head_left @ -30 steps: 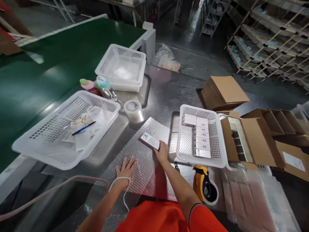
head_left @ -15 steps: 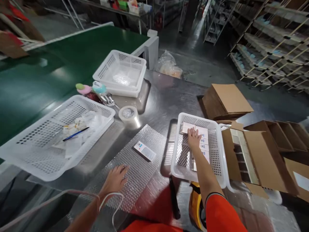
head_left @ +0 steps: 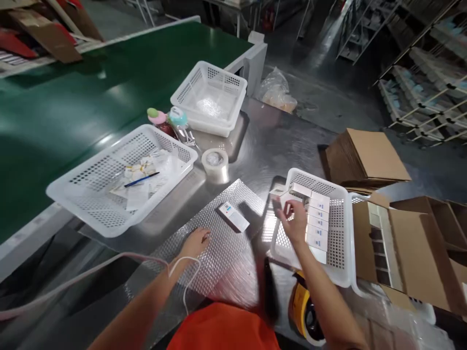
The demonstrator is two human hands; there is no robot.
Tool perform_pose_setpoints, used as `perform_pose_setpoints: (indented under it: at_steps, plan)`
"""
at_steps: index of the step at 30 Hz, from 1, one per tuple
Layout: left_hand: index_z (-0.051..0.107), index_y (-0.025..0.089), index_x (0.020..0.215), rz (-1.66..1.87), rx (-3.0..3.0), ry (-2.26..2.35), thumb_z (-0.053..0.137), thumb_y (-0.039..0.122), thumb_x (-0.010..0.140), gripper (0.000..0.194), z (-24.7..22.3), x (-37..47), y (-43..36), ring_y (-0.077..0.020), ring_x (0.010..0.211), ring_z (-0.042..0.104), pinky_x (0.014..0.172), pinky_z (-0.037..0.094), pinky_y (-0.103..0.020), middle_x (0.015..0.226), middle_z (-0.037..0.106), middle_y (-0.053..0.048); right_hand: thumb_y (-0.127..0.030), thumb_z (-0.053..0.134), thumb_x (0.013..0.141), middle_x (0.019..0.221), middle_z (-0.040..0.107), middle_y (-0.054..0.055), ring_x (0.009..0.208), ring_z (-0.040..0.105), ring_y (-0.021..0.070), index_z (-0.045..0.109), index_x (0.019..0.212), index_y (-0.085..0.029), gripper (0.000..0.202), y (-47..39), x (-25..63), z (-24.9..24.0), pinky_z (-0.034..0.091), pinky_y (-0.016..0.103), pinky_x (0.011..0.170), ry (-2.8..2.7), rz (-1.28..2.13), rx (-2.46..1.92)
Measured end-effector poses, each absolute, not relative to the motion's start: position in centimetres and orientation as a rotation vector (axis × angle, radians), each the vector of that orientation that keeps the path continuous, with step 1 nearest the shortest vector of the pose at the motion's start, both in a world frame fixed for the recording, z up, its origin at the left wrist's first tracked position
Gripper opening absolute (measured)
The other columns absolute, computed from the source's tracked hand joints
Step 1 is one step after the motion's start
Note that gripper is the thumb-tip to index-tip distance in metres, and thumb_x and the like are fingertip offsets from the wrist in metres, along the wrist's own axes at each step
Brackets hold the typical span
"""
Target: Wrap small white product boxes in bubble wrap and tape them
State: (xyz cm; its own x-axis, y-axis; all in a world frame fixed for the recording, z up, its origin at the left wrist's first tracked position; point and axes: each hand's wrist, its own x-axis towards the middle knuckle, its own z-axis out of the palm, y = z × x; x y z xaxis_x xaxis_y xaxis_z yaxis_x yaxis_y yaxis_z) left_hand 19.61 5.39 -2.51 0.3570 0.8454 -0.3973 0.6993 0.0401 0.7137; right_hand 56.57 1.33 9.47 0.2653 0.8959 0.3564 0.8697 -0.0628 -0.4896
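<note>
My left hand rests on the bubble wrap sheet, fingers loosely bent and nothing visible in them; a pale cord loops by its wrist. A small white box lies on the wrap beyond it. My right hand pinches another small white box, somewhat blurred, over the left side of a white perforated basket. Rows of white boxes stand in that basket, to the right of my right hand.
A tape roll, a basket with a blue pen, bottles and stacked baskets lie at left and back. Cardboard stack and open carton stand at right. A yellow tape roll sits near the front.
My right hand has lifted off the boxes in the basket and moved left with one in its fingers. My left hand's fingers are less spread. The view has shifted.
</note>
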Motion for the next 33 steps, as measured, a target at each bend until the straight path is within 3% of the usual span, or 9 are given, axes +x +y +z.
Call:
perform_pose_setpoints:
  at_steps: [3,6,8,13,17,22,26,29,33]
  plan:
    - [0.07,0.018,0.093,0.434,1.118,1.327,0.074,0.04,0.07,0.032,-3.8,20.0,5.7,-0.0193,0.067,0.063,0.073,0.054,-0.036,0.068,0.063,0.001,-0.04,0.061,0.096,0.1,0.064,0.007,0.091,0.059,0.0221,0.061,0.11,-0.021,0.023,1.2,46.4,8.2,0.047,0.033,0.08,-1.878,0.348,-1.706]
    - [0.068,0.017,0.086,0.603,0.763,1.22,0.09,0.043,0.047,0.052,-4.5,20.2,5.6,-0.0173,0.068,0.063,0.07,0.054,-0.033,0.07,0.066,0.001,-0.032,0.064,0.093,0.1,0.065,0.007,0.091,0.058,0.0233,0.063,0.105,-0.021,0.016,1.7,39.8,4.5,0.046,0.033,0.079,-2.06,0.413,-1.765]
    - [0.068,0.017,0.087,0.664,0.685,1.199,0.094,0.041,0.04,0.059,-4.7,20.2,5.5,-0.0175,0.072,0.065,0.072,0.054,-0.033,0.074,0.068,-0.001,-0.027,0.065,0.091,0.103,0.066,0.009,0.095,0.057,0.0251,0.064,0.105,-0.02,0.015,1.9,38.0,1.9,0.046,0.036,0.082,-2.088,0.352,-1.881]
    - [0.069,0.017,0.09,0.694,0.662,1.211,0.091,0.042,0.043,0.059,-5.1,20.2,5.3,-0.0178,0.072,0.065,0.072,0.054,-0.034,0.075,0.069,-0.001,-0.025,0.067,0.089,0.121,0.063,0.015,0.119,0.052,0.0313,0.065,0.103,-0.018,0.016,1.7,37.2,-1.7,0.038,0.049,0.104,-1.951,0.124,-2.102]
    - [0.07,0.016,0.09,0.691,0.702,1.181,0.087,0.04,0.053,0.047,-5.1,20.8,4.9,-0.0169,0.069,0.063,0.069,0.053,-0.033,0.074,0.068,-0.001,-0.035,0.071,0.087,0.151,0.045,0.025,0.143,0.033,0.0412,0.066,0.099,-0.015,0.024,2.0,36.8,-1.6,0.026,0.059,0.114,-1.87,0.047,-2.27]
    - [0.068,0.016,0.086,0.701,0.655,1.124,0.085,0.037,0.062,0.036,-4.2,23.3,3.9,-0.0176,0.07,0.066,0.074,0.055,-0.036,0.08,0.07,-0.004,-0.048,0.074,0.086,0.15,0.048,0.023,0.132,0.045,0.0399,0.07,0.101,-0.018,0.034,2.9,37.4,-0.6,0.031,0.056,0.107,-1.871,0.174,-2.362]
    - [0.068,0.017,0.089,0.775,0.647,1.226,0.084,0.037,0.063,0.036,-4.1,25.0,3.7,-0.0196,0.083,0.067,0.079,0.054,-0.035,0.09,0.072,-0.006,-0.054,0.071,0.088,0.147,0.05,0.021,0.128,0.046,0.0382,0.071,0.099,-0.02,0.036,2.8,37.6,-0.8,0.032,0.053,0.105,-1.79,0.128,-2.367]
    - [0.069,0.019,0.101,0.794,0.585,1.27,0.084,0.037,0.063,0.045,-4.3,25.2,3.8,-0.0205,0.09,0.067,0.08,0.052,-0.034,0.1,0.073,-0.008,-0.052,0.072,0.087,0.149,0.048,0.02,0.131,0.043,0.0373,0.07,0.097,-0.02,0.034,2.4,37.6,-1.1,0.03,0.052,0.105,-1.798,0.142,-2.324]
    - [0.072,0.018,0.102,0.842,0.359,1.199,0.09,0.038,0.056,0.054,-4.6,24.9,3.6,-0.0202,0.088,0.068,0.081,0.052,-0.034,0.097,0.073,-0.007,-0.046,0.077,0.082,0.15,0.047,0.019,0.132,0.041,0.0362,0.069,0.1,-0.02,0.032,2.2,38.1,-1.4,0.031,0.05,0.104,-1.819,0.201,-2.259]
